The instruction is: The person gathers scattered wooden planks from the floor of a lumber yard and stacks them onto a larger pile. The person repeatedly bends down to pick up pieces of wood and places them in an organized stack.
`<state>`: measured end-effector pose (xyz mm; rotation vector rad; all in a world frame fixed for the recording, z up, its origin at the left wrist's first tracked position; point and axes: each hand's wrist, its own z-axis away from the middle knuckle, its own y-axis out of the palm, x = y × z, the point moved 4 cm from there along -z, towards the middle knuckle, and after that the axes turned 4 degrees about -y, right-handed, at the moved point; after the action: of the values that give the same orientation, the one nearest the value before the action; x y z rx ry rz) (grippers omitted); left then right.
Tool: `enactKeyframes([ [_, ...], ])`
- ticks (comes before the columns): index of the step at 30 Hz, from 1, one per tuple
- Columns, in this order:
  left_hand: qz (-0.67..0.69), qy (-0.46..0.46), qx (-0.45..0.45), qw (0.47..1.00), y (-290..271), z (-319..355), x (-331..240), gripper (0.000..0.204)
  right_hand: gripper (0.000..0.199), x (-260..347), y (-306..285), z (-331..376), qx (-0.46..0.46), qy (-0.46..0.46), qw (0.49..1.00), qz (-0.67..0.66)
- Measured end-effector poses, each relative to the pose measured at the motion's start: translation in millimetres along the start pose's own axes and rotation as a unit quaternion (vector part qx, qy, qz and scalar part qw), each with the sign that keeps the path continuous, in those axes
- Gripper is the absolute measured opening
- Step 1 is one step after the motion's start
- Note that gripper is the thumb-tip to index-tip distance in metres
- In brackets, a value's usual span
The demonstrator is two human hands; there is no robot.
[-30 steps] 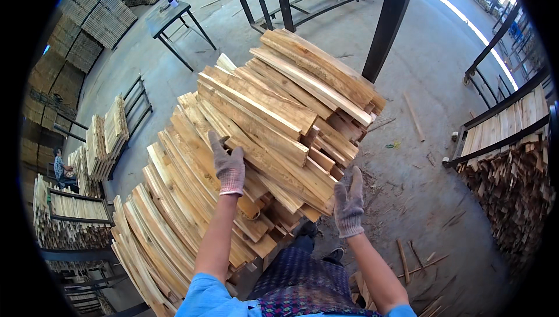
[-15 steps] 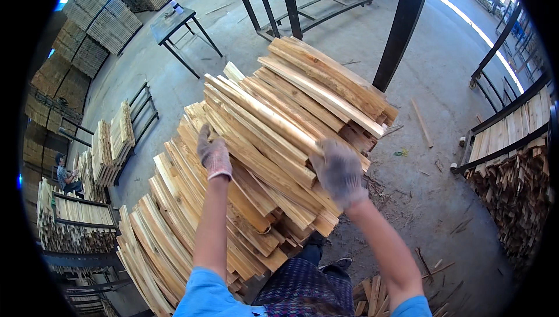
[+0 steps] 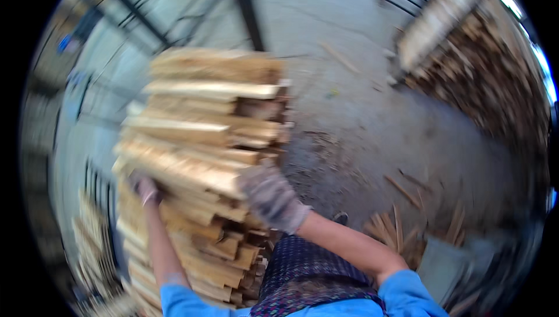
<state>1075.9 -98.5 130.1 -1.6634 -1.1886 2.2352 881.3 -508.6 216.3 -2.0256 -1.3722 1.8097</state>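
Head view: the picture is smeared by motion, so fine detail is lost. A tall stack of rough-sawn wooden slats (image 3: 204, 160) fills the left and middle of the view, pale boards laid flat in many layers, with their cut ends facing right. The left hand (image 3: 144, 189), in a grey work glove, is pressed against the near left side of the stack about halfway up; its fingers are blurred and partly behind the wood, so I cannot tell whether they curl round a board or only lie flat on it. The right hand (image 3: 269, 197), also gloved, sits at the right end of the stack, its palm over the cut ends of a middle layer, fingers wrapped loosely about the board ends there.

Between and below the arms shows a dark patterned apron (image 3: 308, 276) with blue sleeves on either side. The concrete floor (image 3: 361, 113) beyond is strewn with loose offcuts (image 3: 402, 227) near the person's right. A second heap of stacked wood (image 3: 483, 72) lies well apart at the upper right, and a dark steel post (image 3: 244, 2) rises behind the stack.

The slats look stiff, dry and splintery, light singly but heavy as a bundle. Loose layers would likely slide, so a hold at both ends of one layer seems soundest.
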Motion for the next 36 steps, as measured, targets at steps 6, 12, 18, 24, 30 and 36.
enactKeyframes([
  [6, -0.137, 0.399, -0.218, 0.88, -45.3, 98.3, -89.4, 0.047, 0.054, -30.0, 16.9, 143.9, 0.076, 0.29, 0.642, -0.706],
  [12, -0.097, 0.611, -0.004, 0.786, 24.8, 331.3, -261.6, 0.043, 0.052, 28.3, 29.1, 415.3, 0.501, 0.54, 0.328, -0.592],
  [18, -0.107, 0.674, 0.359, 0.637, 153.3, 470.6, -255.5, 0.045, 0.051, 153.1, -47.8, 624.3, 0.514, 0.7, 0.157, -0.47],
  [24, -0.211, 0.638, 0.513, 0.534, 252.7, 535.4, -184.2, 0.048, 0.047, 193.9, -105.1, 645.3, 0.411, 0.77, 0.152, -0.465],
  [30, -0.249, 0.612, 0.576, 0.482, 334.5, 592.6, -179.0, 0.049, 0.05, 181.5, -130.5, 651.8, 0.291, 0.854, 0.06, -0.427],
  [36, -0.287, 0.641, 0.626, 0.338, 409.9, 700.0, -217.3, 0.046, 0.048, 231.6, -148.3, 640.6, 0.232, 0.92, -0.077, -0.308],
])
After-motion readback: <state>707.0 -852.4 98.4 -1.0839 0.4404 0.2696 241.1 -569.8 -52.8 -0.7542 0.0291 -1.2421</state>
